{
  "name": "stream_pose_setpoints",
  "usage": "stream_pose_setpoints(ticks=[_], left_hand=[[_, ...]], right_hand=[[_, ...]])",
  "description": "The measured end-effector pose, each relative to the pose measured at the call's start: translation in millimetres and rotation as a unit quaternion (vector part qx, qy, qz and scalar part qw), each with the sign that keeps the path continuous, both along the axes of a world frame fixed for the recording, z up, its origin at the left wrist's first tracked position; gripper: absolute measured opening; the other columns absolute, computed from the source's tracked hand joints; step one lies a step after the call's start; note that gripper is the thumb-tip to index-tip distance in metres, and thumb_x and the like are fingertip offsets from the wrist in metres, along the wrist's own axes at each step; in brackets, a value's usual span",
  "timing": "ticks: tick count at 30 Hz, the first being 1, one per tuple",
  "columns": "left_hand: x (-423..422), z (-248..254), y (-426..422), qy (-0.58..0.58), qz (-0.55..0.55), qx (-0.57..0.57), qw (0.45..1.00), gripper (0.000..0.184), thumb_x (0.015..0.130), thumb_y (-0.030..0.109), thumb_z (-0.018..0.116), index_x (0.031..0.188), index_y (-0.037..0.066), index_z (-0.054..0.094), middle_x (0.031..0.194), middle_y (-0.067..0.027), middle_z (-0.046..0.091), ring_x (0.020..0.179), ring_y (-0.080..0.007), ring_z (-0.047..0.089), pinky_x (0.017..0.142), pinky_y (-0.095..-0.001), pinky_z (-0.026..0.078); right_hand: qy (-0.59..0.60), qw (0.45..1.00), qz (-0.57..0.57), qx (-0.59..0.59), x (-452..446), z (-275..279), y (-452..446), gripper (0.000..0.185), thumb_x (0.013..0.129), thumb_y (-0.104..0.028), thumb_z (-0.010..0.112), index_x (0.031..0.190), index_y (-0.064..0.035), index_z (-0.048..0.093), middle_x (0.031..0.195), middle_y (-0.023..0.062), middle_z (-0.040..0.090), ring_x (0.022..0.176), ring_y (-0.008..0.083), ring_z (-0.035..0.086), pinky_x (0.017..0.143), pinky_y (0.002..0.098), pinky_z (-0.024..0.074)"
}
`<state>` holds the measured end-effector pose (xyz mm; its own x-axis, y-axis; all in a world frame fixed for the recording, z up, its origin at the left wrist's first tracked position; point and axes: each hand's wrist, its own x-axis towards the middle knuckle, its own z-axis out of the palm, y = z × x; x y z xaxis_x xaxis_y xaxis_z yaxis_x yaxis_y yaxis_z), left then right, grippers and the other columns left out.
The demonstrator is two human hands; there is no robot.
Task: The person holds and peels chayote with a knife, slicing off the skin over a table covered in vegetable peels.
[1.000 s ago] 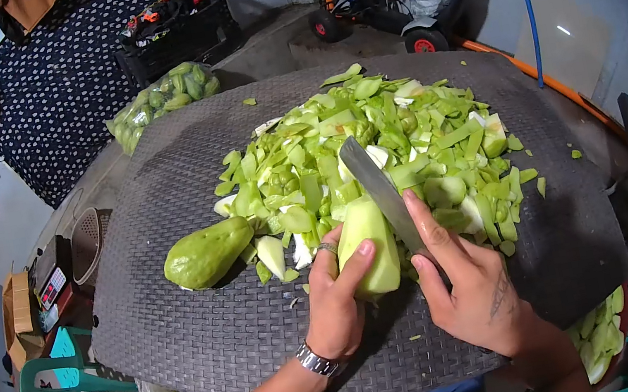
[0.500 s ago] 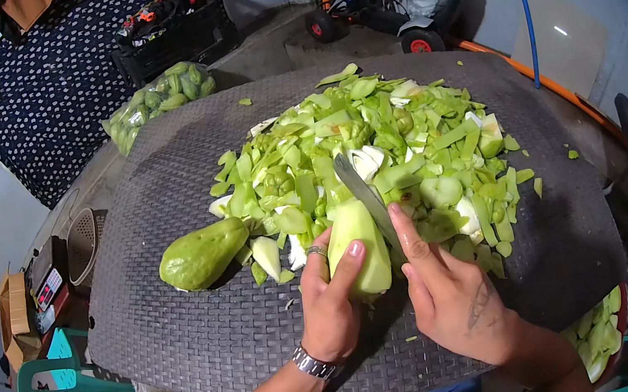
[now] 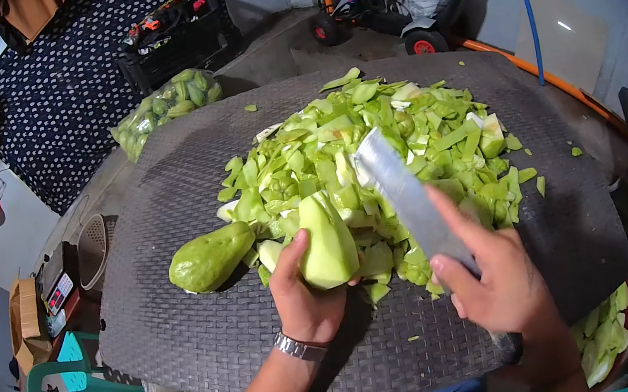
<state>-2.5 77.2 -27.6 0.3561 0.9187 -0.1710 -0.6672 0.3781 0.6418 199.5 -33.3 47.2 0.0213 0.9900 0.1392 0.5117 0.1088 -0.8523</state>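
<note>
My left hand is wrapped round a peeled, pale green chayote, held upright above the near part of the table. In my right hand is a broad-bladed knife, its blade pointing up and away, apart from the chayote. Just beyond both hands spreads a heap of green peelings and pale cut pieces. An unpeeled chayote lies on the table to the left of my left hand.
The dark woven-pattern table carries all this. Behind its far left edge sits a plastic bag of chayotes. A teal chair and a scale stand at left. Peeled chayotes fill a container below at right.
The knife has come away from the chayote to the right, and its flat face now shows. My left hand has shifted slightly left with the chayote turned.
</note>
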Motion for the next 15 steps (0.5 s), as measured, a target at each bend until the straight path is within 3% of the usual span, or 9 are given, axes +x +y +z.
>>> stream_pose_setpoints(ticks=[2,3,7,10,13,15], left_hand=[[-3.2,-4.5,-0.3,-0.021,-0.035,-0.004,0.999,0.052,0.096,0.046,0.06,0.132,0.008,0.06,0.11,-0.0127,0.07,0.088,-0.0294,0.068,0.065,-0.0377,0.052],[-5.0,-8.5,-1.5,-0.029,-0.054,0.004,0.998,0.052,0.096,0.046,0.059,0.132,0.008,0.06,0.11,-0.0132,0.071,0.087,-0.0296,0.069,0.067,-0.0386,0.053],[6.2,5.5,-12.5,0.002,-0.041,0.0,0.999,0.055,0.095,0.046,0.059,0.134,0.006,0.059,0.11,-0.0155,0.07,0.088,-0.0305,0.07,0.074,-0.0414,0.059],[-0.8,-0.9,-11.5,-0.038,-0.114,0.023,0.993,0.065,0.095,0.039,0.063,0.148,0.006,0.045,0.129,-0.0148,0.064,0.113,-0.0291,0.066,0.093,-0.0435,0.057],[7.6,0.8,-14.1,-0.038,-0.103,0.029,0.994,0.066,0.095,0.039,0.063,0.149,0.006,0.043,0.133,-0.0153,0.061,0.117,-0.0285,0.065,0.097,-0.0445,0.056],[7.1,3.1,-15.7,-0.012,-0.108,0.043,0.993,0.073,0.094,0.04,0.062,0.154,0.005,0.04,0.143,-0.0179,0.058,0.128,-0.0328,0.061,0.109,-0.048,0.049]], right_hand=[[0.128,0.99,-0.034,-0.053,0.3,4.2,2.7,0.068,0.099,-0.006,0.061,0.162,-0.0089,0.036,0.082,0.0139,0.073,0.06,0.0188,0.069,0.065,0.0324,0.0574],[0.16,0.985,-0.022,-0.061,0.9,0.8,3.8,0.067,0.099,-0.006,0.062,0.162,-0.0082,0.037,0.082,0.0107,0.073,0.059,0.0093,0.065,0.061,0.0297,0.0561],[0.195,0.979,0.037,-0.044,-8.1,-15.0,7.4,0.07,0.1,0.003,0.059,0.164,-0.0072,0.032,0.089,0.0091,0.069,0.057,0.0061,0.056,0.05,0.0254,0.049],[0.177,0.983,0.05,-0.016,-13.3,-18.0,8.8,0.07,0.1,0.004,0.058,0.164,-0.0079,0.033,0.092,0.0088,0.07,0.058,0.0062,0.057,0.051,0.0253,0.0499],[0.17,0.984,0.054,-0.001,-16.2,-21.0,10.4,0.07,0.1,0.004,0.058,0.164,-0.0086,0.033,0.093,0.0088,0.071,0.058,0.0062,0.057,0.052,0.0249,0.0503],[0.161,0.986,0.05,0.008,-17.4,-22.9,10.7,0.07,0.1,0.004,0.058,0.164,-0.0088,0.034,0.092,0.0085,0.071,0.057,0.0062,0.058,0.052,0.0249,0.0505]])
